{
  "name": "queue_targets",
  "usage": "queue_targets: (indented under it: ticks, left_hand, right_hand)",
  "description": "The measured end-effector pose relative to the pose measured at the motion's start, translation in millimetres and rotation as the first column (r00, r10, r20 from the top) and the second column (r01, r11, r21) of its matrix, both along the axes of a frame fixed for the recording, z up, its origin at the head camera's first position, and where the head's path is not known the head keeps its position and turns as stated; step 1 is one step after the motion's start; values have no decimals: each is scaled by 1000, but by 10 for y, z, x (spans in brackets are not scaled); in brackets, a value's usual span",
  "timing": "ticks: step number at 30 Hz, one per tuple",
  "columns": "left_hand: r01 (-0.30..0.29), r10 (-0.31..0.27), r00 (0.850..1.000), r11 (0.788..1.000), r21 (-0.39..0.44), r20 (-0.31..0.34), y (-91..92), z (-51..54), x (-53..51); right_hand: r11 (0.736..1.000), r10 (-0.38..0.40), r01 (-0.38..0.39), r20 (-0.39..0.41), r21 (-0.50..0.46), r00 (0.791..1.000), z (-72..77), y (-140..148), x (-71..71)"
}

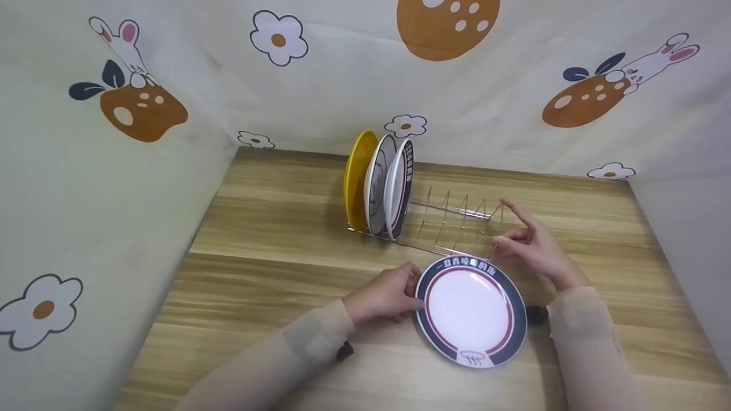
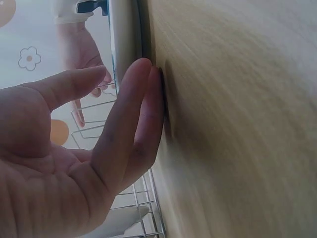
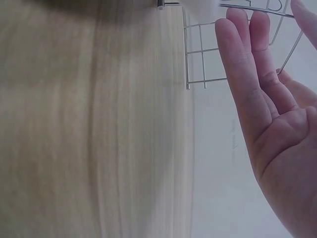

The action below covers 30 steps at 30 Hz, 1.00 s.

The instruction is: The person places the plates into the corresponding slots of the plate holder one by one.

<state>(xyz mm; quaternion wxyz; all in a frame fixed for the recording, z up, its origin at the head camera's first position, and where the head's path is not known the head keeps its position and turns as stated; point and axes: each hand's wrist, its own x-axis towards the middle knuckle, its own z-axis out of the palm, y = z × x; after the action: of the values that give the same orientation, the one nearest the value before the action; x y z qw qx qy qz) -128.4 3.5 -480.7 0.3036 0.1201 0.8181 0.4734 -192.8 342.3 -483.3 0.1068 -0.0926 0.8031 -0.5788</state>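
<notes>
In the head view my left hand (image 1: 385, 294) holds a round white plate (image 1: 469, 308) with a dark blue rim and red ring by its left edge. Its thumb lies on the rim and the other fingers go under it. My right hand (image 1: 534, 245) is at the right end of a wire plate rack (image 1: 437, 248). The index finger stretches to the rear end wire, while thumb and other fingers hold the front end. Up close, its fingertips (image 3: 237, 22) meet the wire. The held plate's top edge overlaps the rack's front right corner.
Three plates stand upright at the rack's left end: a yellow one (image 1: 357, 177), a white one with a drawing (image 1: 377, 194) and a blue-rimmed one (image 1: 398, 191). Bare wire dividers run right of them. Patterned cloth (image 1: 331, 97) hangs behind the wooden table (image 1: 257, 228).
</notes>
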Motion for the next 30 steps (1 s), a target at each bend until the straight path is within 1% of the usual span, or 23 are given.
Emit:
queue_targets:
  ticks: [5, 9, 17, 22, 27, 30]
  left_hand:
    - [2, -2, 1000, 1000, -8, -23, 38, -18, -13]
    - [11, -11, 999, 1000, -11, -37, 63, -39, -10]
    - [-7, 6, 999, 1000, -23, -46, 59, -72, 2]
    - [-17, 17, 999, 1000, 17, -30, 67, -86, -4]
    - [-45, 44, 999, 995, 92, 8, 61, -104, -8]
    - [-43, 40, 999, 991, 129, 25, 52, -116, -1]
  right_hand:
    - [1000, -10, 10, -2, 17, 1000, 24, 19, -7]
    - [1000, -17, 17, -10, 14, 1000, 33, 25, -4]
    - [1000, -14, 14, -6, 0, 1000, -9, -9, -3]
    - [1000, -18, 18, -15, -4, 1000, -4, -15, 0]
    - [1000, -11, 11, -22, -13, 1000, 2, -18, 3]
    - [1000, -14, 14, -16, -6, 1000, -7, -18, 19]
